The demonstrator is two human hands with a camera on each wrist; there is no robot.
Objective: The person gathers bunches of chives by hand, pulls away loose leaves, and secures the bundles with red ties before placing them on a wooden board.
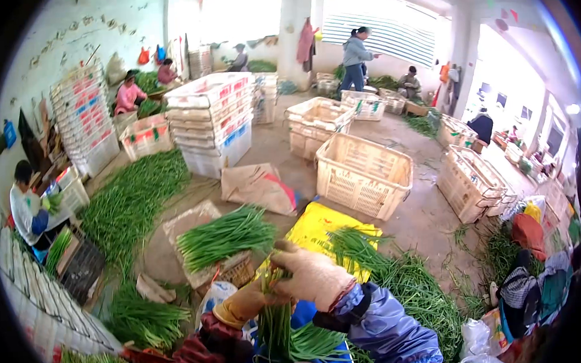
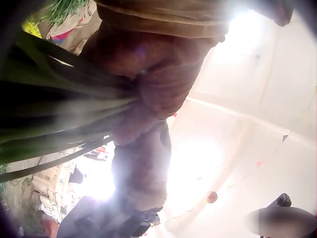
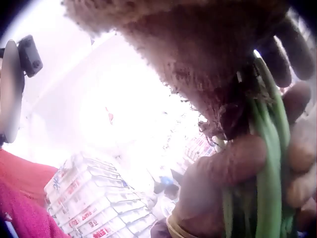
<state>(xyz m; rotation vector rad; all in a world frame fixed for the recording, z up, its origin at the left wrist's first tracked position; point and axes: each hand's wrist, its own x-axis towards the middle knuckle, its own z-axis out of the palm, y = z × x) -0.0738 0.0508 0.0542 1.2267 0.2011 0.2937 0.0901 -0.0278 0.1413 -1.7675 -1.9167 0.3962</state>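
Note:
A bunch of long green stalks [image 1: 275, 331] hangs upright at the bottom centre of the head view, leaves downward. My gloved left hand [image 1: 245, 303] grips it near its upper end; in the right wrist view, the left thumb and fingers [image 3: 218, 171] wrap the stalks [image 3: 269, 183]. My right hand [image 1: 315, 276], in a pale fuzzy glove, is at the top of the bunch, touching the left hand. In the right wrist view the right hand [image 3: 198, 54] covers the stalk ends, its fingertips partly hidden. The left wrist view shows stalks [image 2: 59, 109] fanning out from the left hand [image 2: 163, 74].
A neat green bundle [image 1: 225, 239] lies on a crate ahead. Loose greens [image 1: 412, 299] heap at right, more [image 1: 136, 208] at left. A yellow sack [image 1: 315, 226] lies in front. Beyond stand an open plastic crate [image 1: 362, 178], stacked crates [image 1: 213, 120] and several people.

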